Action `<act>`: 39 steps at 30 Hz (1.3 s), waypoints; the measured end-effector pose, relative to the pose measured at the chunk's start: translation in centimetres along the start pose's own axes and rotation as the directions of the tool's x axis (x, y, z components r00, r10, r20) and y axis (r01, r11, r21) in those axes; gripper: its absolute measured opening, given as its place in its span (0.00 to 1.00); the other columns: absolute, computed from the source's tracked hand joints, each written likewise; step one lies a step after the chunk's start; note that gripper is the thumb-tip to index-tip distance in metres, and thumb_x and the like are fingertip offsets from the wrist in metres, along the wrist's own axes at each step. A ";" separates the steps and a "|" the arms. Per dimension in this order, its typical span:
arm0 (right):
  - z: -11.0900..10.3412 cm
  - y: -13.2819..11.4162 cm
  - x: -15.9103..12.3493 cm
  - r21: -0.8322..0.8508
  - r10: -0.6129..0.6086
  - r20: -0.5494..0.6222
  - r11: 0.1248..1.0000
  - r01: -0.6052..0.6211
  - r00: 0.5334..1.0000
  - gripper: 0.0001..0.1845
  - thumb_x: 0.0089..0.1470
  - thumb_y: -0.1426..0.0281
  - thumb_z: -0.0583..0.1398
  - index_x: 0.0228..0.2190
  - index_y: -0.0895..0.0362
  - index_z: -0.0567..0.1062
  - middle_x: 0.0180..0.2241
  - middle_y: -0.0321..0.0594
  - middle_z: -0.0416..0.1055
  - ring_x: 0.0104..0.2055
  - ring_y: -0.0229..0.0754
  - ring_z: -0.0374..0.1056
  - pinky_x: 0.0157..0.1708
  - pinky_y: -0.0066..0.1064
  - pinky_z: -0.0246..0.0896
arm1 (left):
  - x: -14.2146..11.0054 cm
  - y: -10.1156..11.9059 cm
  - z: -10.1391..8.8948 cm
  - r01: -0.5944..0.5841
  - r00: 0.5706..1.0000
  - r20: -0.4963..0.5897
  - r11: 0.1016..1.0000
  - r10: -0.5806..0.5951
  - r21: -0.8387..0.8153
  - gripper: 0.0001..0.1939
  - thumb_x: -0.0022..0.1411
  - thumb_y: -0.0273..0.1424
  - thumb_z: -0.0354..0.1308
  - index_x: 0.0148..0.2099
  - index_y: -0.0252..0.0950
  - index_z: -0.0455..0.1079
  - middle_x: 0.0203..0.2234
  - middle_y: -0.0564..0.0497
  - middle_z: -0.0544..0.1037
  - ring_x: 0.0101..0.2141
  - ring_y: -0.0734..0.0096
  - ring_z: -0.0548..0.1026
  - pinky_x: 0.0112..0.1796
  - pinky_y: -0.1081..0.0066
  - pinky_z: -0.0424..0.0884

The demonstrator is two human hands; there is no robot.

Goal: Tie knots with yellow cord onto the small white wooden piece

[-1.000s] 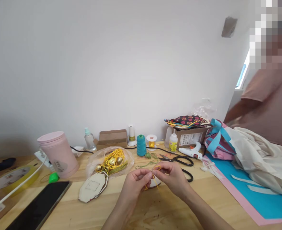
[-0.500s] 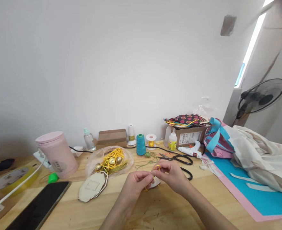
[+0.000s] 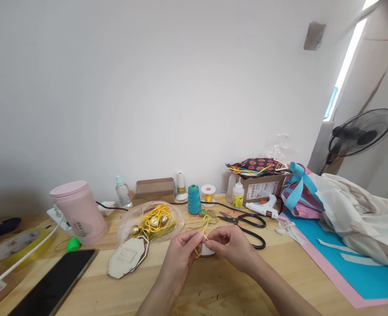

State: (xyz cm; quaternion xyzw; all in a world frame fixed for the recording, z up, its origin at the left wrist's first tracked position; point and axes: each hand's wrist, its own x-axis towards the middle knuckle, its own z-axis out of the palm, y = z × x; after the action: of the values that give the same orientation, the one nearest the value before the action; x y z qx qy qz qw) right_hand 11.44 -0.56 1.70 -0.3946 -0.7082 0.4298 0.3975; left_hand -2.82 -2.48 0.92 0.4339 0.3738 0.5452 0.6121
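Thumb and fingers of my left hand [image 3: 186, 249] pinch a yellow cord [image 3: 205, 223], which loops up above the fingertips and hangs a little below them. My right hand [image 3: 230, 245] meets it from the other side, its fingertips closed on the same cord. Partly hidden between and behind the hands, a white piece with a dark rim [image 3: 207, 251] shows on the table. Just beyond my right hand lie black-handled scissors [image 3: 243, 220] with their blades apart. Green thread [image 3: 207, 213] lies loosely tangled behind the hands.
Left of the hands are cream octagonal panels [image 3: 126, 259] and a plastic bag [image 3: 124, 224] of yellow cord and gold bells. Behind stand a teal thread cone [image 3: 194, 199], a glue bottle [image 3: 237, 195] and a glue gun [image 3: 262, 207]. A phone [image 3: 53, 281] and pink tumbler [image 3: 81, 215] sit farther left.
The yellow cord now stands up in a larger loop above the fingertips. My right hand has shifted slightly left and down, and my left hand has drawn back a little.
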 end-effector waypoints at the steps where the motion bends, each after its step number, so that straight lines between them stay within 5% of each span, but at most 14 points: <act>1: 0.0 0.1 0.0 -0.039 -0.030 -0.001 0.999 0.030 1.000 0.10 0.44 0.65 0.57 0.22 0.58 0.75 0.20 0.36 0.70 0.20 0.33 0.59 0.18 0.23 0.51 | 0.0 0.0 0.0 -0.007 1.000 -0.019 1.000 0.007 0.021 0.10 0.48 0.34 0.56 0.21 0.32 0.68 0.14 0.57 0.63 0.19 0.79 0.59 0.23 0.78 0.55; 4: -0.3 0.1 -0.1 -0.236 -0.201 -0.049 0.954 0.184 0.978 0.10 0.48 0.68 0.54 0.24 0.55 0.75 0.22 0.36 0.71 0.23 0.35 0.61 0.22 0.25 0.53 | 0.0 0.1 0.0 -0.013 0.996 -0.082 0.988 0.026 0.155 0.11 0.48 0.36 0.56 0.22 0.32 0.68 0.13 0.57 0.62 0.18 0.78 0.58 0.22 0.77 0.54; 8: -1.1 -0.5 -0.2 -0.588 -0.479 -0.037 0.720 0.369 0.877 0.10 0.50 0.70 0.53 0.25 0.54 0.73 0.23 0.37 0.69 0.28 0.36 0.60 0.31 0.28 0.53 | 0.1 0.2 0.3 -0.057 0.994 -0.062 0.924 0.087 0.378 0.11 0.46 0.36 0.57 0.20 0.33 0.70 0.14 0.55 0.66 0.19 0.75 0.60 0.22 0.76 0.55; 11: -1.5 -1.0 -0.3 -0.745 -0.570 0.025 0.538 0.395 0.821 0.10 0.50 0.71 0.53 0.23 0.55 0.73 0.25 0.39 0.68 0.28 0.37 0.58 0.27 0.27 0.50 | 0.1 0.2 0.4 -0.125 0.991 0.025 0.857 0.130 0.500 0.11 0.47 0.35 0.55 0.20 0.34 0.71 0.15 0.54 0.68 0.21 0.72 0.62 0.24 0.75 0.56; 14: -1.9 -1.2 -0.3 -0.783 -0.587 0.058 0.475 0.401 0.807 0.09 0.50 0.72 0.54 0.23 0.54 0.73 0.28 0.38 0.67 0.29 0.37 0.56 0.26 0.27 0.47 | -0.1 0.3 0.5 -0.172 0.985 0.091 0.815 0.147 0.553 0.12 0.48 0.35 0.54 0.19 0.35 0.72 0.14 0.54 0.67 0.20 0.72 0.61 0.23 0.75 0.55; 18: -2.2 -1.1 -0.2 -0.712 -0.537 0.092 0.554 0.432 0.839 0.09 0.50 0.72 0.54 0.23 0.54 0.73 0.28 0.37 0.67 0.30 0.37 0.57 0.29 0.28 0.48 | -0.5 0.7 0.8 -0.214 0.974 0.189 0.772 0.124 0.598 0.13 0.50 0.34 0.52 0.18 0.36 0.71 0.14 0.54 0.64 0.21 0.73 0.59 0.24 0.75 0.54; 26: -2.7 -0.9 0.0 -0.207 -0.229 0.029 0.951 0.230 0.973 0.09 0.47 0.68 0.56 0.21 0.57 0.73 0.24 0.36 0.69 0.29 0.37 0.62 0.31 0.28 0.55 | -0.9 1.3 0.8 -0.219 0.966 0.232 0.834 0.113 0.506 0.12 0.51 0.32 0.53 0.18 0.35 0.68 0.15 0.55 0.59 0.21 0.74 0.56 0.23 0.74 0.52; 34: -1.5 -0.6 0.1 0.243 -0.072 0.067 0.968 0.053 0.995 0.11 0.43 0.64 0.58 0.24 0.59 0.75 0.24 0.37 0.70 0.28 0.36 0.63 0.29 0.27 0.57 | -0.5 0.8 0.1 -0.144 0.975 0.206 0.947 0.086 0.287 0.14 0.52 0.32 0.52 0.17 0.33 0.61 0.14 0.58 0.54 0.19 0.79 0.49 0.20 0.75 0.46; 39: -1.3 -0.3 0.2 0.273 -0.034 -0.072 0.961 0.053 0.997 0.09 0.42 0.64 0.59 0.22 0.58 0.73 0.21 0.35 0.68 0.24 0.34 0.61 0.26 0.25 0.56 | -0.4 0.7 0.2 -0.116 0.972 0.229 0.944 0.044 0.309 0.15 0.53 0.33 0.51 0.17 0.33 0.59 0.14 0.58 0.52 0.19 0.79 0.48 0.20 0.75 0.45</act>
State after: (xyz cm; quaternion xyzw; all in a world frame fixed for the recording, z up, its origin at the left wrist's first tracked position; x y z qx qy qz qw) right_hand 12.43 -0.07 2.47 -0.3342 -0.6365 0.5015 0.4813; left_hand -2.91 -2.88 1.68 0.5998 0.3695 0.4507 0.5483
